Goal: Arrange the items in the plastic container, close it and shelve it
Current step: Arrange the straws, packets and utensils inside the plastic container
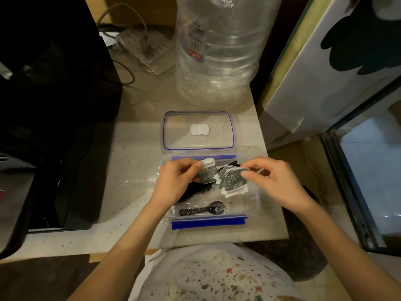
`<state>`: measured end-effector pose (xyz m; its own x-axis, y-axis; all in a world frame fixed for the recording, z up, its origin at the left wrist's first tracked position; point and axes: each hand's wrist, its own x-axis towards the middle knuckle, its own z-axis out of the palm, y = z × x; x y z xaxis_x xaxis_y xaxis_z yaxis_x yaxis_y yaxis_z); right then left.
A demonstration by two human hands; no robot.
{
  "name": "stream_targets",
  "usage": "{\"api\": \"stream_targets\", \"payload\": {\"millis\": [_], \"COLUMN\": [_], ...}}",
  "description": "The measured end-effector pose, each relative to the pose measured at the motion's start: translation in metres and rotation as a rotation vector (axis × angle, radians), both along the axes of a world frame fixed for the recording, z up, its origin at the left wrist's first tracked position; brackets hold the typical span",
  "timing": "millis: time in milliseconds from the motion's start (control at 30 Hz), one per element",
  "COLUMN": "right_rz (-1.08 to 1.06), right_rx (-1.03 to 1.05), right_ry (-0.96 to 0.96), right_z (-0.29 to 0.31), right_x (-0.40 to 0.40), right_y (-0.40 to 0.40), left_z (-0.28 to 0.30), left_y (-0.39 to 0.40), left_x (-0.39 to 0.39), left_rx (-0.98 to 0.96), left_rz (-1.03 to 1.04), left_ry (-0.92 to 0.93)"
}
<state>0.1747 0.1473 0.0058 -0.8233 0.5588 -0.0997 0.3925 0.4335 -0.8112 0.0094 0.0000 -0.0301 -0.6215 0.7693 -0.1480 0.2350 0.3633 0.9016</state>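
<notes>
— What have your hands got?

— My left hand (pixel 173 183) pinches one sachet (pixel 207 172); my right hand (pixel 275 181) pinches a fanned bunch of sachets (pixel 233 181), all above the open plastic container (pixel 252 205) on the counter (pixel 130 153).

— The lid?

— The lid (pixel 198 130) lies just behind; a black spoon (pixel 202 210) lies inside.

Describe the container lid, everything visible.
The lid is off, lying flat on the pale speckled counter just behind the open plastic container. Clear rectangular plastic with rounded corners, a blue seal line round its edge and a white oval patch at its centre. Neither hand touches it. A big clear water bottle stands behind it.
</notes>
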Motion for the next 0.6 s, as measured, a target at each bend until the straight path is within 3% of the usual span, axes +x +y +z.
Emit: {"api": "stream_targets", "payload": {"millis": [233,600], "right_rz": [0.125,0.063], "right_rx": [0.006,0.227], "right_ry": [-0.105,-0.144], "right_z": [-0.006,-0.024], "right_x": [-0.011,-0.013], "right_y": [-0.011,-0.037], "left_z": [-0.003,-0.007], "left_y": [0.006,-0.004], "left_x": [0.01,0.012], "left_rx": [-0.032,-0.141], "left_rz": [-0.308,-0.423], "left_ry": [-0.06,-0.086]}}
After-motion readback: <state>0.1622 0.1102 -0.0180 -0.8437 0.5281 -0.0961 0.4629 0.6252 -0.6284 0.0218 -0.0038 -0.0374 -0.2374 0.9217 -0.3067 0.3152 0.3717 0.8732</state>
